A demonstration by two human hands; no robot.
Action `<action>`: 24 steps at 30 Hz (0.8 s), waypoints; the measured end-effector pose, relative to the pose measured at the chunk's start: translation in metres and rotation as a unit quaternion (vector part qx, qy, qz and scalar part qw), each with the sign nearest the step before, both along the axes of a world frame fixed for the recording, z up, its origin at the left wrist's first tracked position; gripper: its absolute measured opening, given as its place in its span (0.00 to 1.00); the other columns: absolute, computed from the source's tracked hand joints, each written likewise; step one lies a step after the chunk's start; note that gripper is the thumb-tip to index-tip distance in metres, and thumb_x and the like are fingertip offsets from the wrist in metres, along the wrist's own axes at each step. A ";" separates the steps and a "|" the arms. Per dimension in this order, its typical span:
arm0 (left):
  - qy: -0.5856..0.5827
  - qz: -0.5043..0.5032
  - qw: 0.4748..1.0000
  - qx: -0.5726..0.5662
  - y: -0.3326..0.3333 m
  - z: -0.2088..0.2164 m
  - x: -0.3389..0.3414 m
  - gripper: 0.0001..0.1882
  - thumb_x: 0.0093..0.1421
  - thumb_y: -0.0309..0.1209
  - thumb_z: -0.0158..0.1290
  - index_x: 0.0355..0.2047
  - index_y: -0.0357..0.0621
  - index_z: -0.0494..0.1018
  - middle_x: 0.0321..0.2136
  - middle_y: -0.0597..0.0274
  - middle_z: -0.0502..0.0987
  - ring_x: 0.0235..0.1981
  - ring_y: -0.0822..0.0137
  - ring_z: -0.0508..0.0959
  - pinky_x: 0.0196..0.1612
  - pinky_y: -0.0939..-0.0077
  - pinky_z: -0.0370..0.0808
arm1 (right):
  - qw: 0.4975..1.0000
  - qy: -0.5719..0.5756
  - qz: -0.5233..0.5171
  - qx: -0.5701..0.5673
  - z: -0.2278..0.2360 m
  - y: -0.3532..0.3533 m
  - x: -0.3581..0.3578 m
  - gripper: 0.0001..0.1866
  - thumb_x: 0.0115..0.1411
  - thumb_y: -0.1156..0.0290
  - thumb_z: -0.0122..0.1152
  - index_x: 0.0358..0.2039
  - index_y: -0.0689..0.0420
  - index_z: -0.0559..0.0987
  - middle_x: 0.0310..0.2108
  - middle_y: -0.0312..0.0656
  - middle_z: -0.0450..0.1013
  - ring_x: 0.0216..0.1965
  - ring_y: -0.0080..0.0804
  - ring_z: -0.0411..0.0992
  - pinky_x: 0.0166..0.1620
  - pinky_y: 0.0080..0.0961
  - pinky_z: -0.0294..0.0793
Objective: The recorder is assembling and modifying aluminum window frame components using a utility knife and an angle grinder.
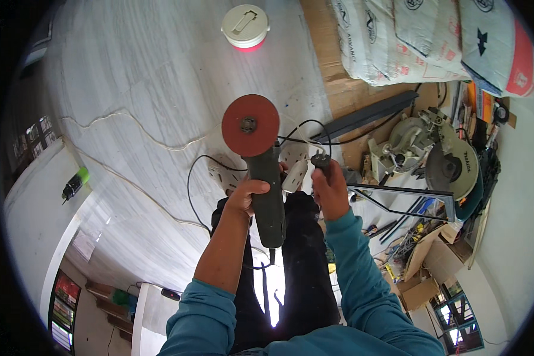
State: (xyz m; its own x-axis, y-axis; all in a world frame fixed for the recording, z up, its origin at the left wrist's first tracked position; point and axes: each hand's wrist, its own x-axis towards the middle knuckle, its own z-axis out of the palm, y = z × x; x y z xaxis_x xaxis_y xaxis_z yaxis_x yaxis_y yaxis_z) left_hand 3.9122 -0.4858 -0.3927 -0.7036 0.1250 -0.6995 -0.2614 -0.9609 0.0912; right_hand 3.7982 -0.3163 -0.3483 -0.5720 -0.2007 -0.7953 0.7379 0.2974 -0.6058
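Note:
An angle grinder [268, 207] with a dark body and a red disc [251, 124] is held upright before me, disc away from me. My left hand [247, 196] is wrapped around its body, the thumb across the front. To the right, my right hand [331, 187] grips a black plug [320, 160] with its prongs pointing up and away. Between the hands is a white power strip [295, 176], close beside the grinder; which fingers, if any, support it I cannot tell. A black cord loops from the grinder's lower end.
White cords [154, 142] cross the pale floor on the left. At the right stand a miter saw [424, 151], a dark metal channel [362, 115] and cardboard boxes [427, 267]. Sacks [403, 41] lie far right. Ahead sits a round white container [245, 25]; a green-and-black drill [75, 185] rests left.

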 end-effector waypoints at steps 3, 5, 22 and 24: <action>-0.014 -0.042 0.999 -0.029 0.007 0.004 -0.006 0.34 0.39 0.33 0.64 0.50 0.36 0.72 0.42 0.56 0.77 0.36 0.65 0.81 0.39 0.71 0.80 | 0.998 0.043 -0.011 -0.050 0.030 0.016 0.000 0.21 0.67 0.64 0.56 0.56 0.58 0.66 0.31 0.34 0.72 0.21 0.13 0.60 0.23 0.14 0.60; -0.016 -0.050 0.998 -0.032 0.010 0.007 -0.010 0.34 0.39 0.32 0.64 0.50 0.36 0.72 0.39 0.57 0.77 0.35 0.65 0.81 0.38 0.71 0.80 | 0.990 0.127 0.065 0.000 0.039 0.027 -0.005 0.17 0.65 0.69 0.58 0.52 0.59 0.72 0.29 0.36 0.74 0.22 0.17 0.65 0.27 0.19 0.66; -0.036 -0.082 0.992 -0.084 0.010 0.022 -0.027 0.30 0.41 0.30 0.64 0.46 0.34 0.72 0.32 0.55 0.78 0.28 0.62 0.81 0.32 0.67 0.81 | 0.788 0.378 0.451 0.183 0.073 0.019 -0.011 0.15 0.55 0.71 0.65 0.45 0.54 0.80 0.26 0.43 0.69 0.24 0.44 0.73 0.27 0.40 0.72; -0.064 -0.124 0.984 -0.113 0.010 0.028 -0.030 0.31 0.37 0.33 0.63 0.47 0.37 0.74 0.33 0.60 0.78 0.30 0.67 0.79 0.34 0.72 0.78 | 0.776 0.373 0.471 0.191 0.072 0.018 -0.010 0.15 0.55 0.71 0.65 0.44 0.55 0.80 0.26 0.44 0.70 0.24 0.45 0.73 0.27 0.40 0.73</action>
State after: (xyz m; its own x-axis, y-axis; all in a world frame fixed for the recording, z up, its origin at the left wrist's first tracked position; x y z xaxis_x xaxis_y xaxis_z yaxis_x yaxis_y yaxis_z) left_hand 3.8822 -0.4759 -0.3652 -0.5758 0.1128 -0.8098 -0.5087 -0.8248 0.2468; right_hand 3.7877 -0.2986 -0.2765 -0.6445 -0.6404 -0.4177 -0.4301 0.7554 -0.4944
